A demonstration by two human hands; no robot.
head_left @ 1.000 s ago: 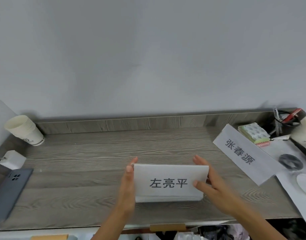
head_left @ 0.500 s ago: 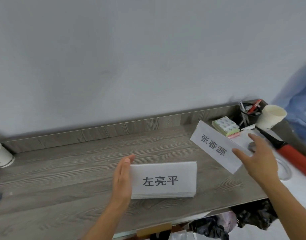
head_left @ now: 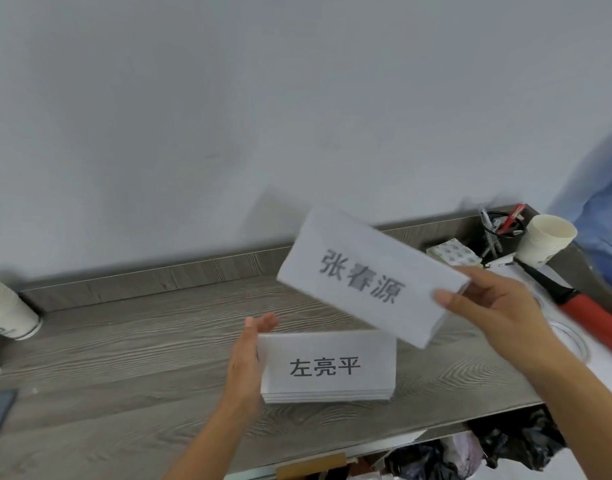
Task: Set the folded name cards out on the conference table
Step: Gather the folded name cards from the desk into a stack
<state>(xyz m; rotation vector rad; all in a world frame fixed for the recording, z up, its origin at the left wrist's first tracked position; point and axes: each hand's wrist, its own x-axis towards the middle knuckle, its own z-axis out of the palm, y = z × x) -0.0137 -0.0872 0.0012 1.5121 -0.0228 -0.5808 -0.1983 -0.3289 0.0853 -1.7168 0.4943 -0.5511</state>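
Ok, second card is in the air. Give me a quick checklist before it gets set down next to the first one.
1. Grip on the lifted card: right hand pinches its right end, thumb on the face. Ok.
2. First card in place: resting on the table, text facing the camera, left hand against its left edge. Ok.
3. Lifted card level: tilted, right end lower, and blurred. Not ok yet.
4. Landing spot: bare wood shows left of the first card; the lifted card hides part of the right side. Cannot tell for the right.
5. Fold of the lifted card ready to stand: only its front face shows. Cannot tell.
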